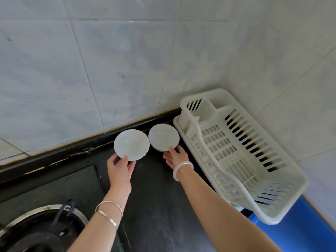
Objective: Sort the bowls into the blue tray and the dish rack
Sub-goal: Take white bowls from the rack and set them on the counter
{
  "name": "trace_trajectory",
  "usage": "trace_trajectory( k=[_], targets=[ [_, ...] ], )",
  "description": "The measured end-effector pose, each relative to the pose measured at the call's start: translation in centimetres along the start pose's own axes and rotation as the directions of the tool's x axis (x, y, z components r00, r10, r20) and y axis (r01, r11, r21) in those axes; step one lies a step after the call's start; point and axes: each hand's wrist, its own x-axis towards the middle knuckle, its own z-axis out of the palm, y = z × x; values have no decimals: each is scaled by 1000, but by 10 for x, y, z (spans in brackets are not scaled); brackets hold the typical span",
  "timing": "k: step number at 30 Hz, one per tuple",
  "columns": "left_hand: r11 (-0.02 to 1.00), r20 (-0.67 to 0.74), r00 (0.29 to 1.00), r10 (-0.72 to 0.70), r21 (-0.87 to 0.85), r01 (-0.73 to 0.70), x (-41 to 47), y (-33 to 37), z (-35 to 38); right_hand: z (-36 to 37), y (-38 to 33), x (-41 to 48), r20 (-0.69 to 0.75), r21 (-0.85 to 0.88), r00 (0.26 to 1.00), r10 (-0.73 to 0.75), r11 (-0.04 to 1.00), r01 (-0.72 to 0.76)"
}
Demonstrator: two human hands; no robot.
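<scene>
Currently each near rim is pinched, left bowl (pixel 131 144) by left hand (pixel 120 170), right bowl (pixel 163 137) by right hand (pixel 175 157); both should be lifted level toward the centre-right dish rack (pixel 214 93).

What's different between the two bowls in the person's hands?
The left bowl looks slightly wider than the right bowl. The right bowl is next to the dish rack, and the left bowl is farther from it. The left hand holds the left bowl, and the right hand holds the right bowl. Both are white, round and empty.
</scene>
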Motion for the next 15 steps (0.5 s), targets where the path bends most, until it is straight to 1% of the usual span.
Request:
trace_trajectory(
  k=[5,9,15],
  targets=[
    [1000,-14,1000,5,-24,-6,6,-1,6,15,-14,10,33,-47,999,-13,999,14],
    [1000,-20,1000,9,-12,-9,8,-3,4,19,-13,13,21,-64,999,-29,998,30],
    [1000,-48,999,20,20,-19,8,-4,5,17,-13,13,39,-91,999,-27,995,31]
  ],
)
